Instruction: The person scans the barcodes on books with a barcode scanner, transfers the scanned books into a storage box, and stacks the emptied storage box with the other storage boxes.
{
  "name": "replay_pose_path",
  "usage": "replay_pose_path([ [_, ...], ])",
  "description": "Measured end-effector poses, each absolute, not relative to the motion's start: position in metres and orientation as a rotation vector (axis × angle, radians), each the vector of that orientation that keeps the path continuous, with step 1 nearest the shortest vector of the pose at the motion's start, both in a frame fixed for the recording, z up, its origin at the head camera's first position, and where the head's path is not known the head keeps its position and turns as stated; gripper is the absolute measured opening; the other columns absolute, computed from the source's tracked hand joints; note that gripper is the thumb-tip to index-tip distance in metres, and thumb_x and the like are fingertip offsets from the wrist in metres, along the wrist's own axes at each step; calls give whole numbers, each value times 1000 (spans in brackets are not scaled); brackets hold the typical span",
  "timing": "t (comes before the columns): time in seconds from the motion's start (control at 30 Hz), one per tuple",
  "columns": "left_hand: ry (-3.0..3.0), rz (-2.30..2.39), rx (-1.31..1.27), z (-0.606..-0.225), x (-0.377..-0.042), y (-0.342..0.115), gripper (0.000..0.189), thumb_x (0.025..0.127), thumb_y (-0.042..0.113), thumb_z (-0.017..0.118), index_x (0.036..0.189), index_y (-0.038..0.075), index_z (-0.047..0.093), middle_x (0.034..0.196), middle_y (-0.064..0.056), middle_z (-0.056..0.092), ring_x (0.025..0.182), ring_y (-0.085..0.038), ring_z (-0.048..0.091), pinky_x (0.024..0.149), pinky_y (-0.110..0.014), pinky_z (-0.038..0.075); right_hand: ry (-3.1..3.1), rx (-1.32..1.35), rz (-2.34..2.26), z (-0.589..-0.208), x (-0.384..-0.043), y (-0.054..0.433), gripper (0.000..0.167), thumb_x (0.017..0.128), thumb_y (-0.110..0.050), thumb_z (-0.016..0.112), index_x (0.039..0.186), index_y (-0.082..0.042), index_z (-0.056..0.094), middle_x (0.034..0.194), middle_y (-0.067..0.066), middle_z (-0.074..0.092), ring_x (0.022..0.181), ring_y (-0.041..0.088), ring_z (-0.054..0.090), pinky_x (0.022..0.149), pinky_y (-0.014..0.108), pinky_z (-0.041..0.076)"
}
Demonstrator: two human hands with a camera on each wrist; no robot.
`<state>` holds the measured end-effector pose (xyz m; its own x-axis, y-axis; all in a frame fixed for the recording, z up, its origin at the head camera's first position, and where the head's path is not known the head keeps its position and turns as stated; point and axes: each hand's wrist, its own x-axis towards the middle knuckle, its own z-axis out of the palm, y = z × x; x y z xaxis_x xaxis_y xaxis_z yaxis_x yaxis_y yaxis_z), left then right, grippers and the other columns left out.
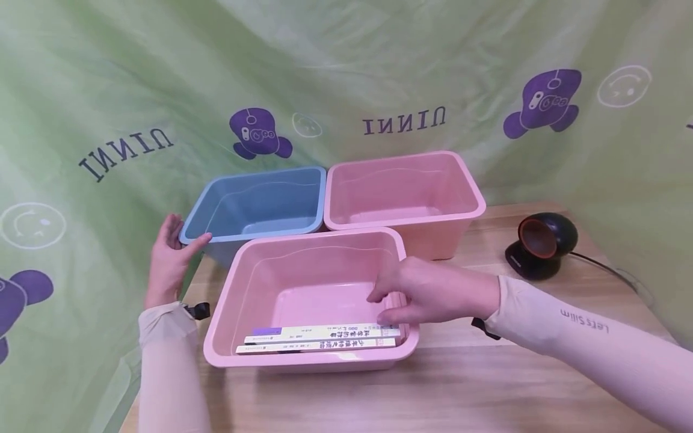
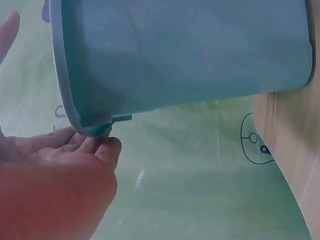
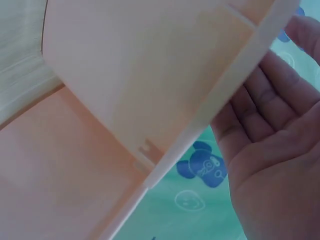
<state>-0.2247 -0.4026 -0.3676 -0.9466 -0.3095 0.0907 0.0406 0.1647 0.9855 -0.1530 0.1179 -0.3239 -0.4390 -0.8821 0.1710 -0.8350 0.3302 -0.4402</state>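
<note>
My left hand holds the left corner of a blue plastic bin. Its thumb lies by the front rim; in the left wrist view the fingers curl against the rim's edge. My right hand reaches over the right rim of the front pink bin, its fingers and thumb apart with nothing seen between them. Behind that rim the fingertips are hidden in the right wrist view, where the palm shows. Two thin books, spines up, lie along the front wall inside this bin.
Behind, a second pink bin stands beside the blue one. A black round device with a cable sits at the right on the wooden table. A green printed curtain hangs behind the bins.
</note>
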Motion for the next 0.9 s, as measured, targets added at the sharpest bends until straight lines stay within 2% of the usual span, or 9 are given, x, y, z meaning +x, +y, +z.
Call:
replay_pose_path([
  [0.3,-2122,-1927,284,-385,-227,-410,110,100,0,82,181,13,9,190,-7,15,176,-19,19,138,-22,27,2437,-1696,-667,-328,-151,117,10,99,-20,85,108,-17,85,98,-10,78,90,3,69,87,24,62],
  [0.43,-1993,-1990,306,-394,-225,-409,102,99,-4,81,180,11,21,187,-10,27,173,-19,28,135,-23,34,2385,-1704,-702,-325,-154,119,7,99,-19,84,107,-19,84,95,-12,76,86,1,66,83,21,60],
  [0.57,-1848,-2028,295,-400,-226,-401,89,96,-11,80,173,9,40,178,-13,44,166,-20,44,130,-23,43,2338,-1681,-746,-323,-156,122,7,100,-19,83,107,-20,85,95,-14,76,84,-1,66,80,23,61],
  [0.67,-1797,-2018,276,-403,-227,-398,80,95,-12,81,167,7,51,170,-16,54,160,-23,51,127,-23,48,2325,-1683,-755,-322,-156,122,8,101,-18,82,107,-20,86,96,-13,77,86,-2,66,82,24,62],
  [0.77,-1793,-1994,272,-404,-227,-398,77,95,-11,82,165,6,54,167,-16,57,159,-22,53,127,-23,48,2321,-1670,-739,-323,-157,120,10,100,-16,82,109,-19,85,97,-12,78,87,-2,67,84,23,62],
  [0.9,-1795,-1989,306,-408,-225,-401,78,95,-12,82,165,6,53,171,-14,55,163,-20,49,129,-22,44,2326,-1615,-663,-323,-159,115,15,96,-16,84,111,-18,86,100,-10,80,91,-1,69,88,22,62],
])
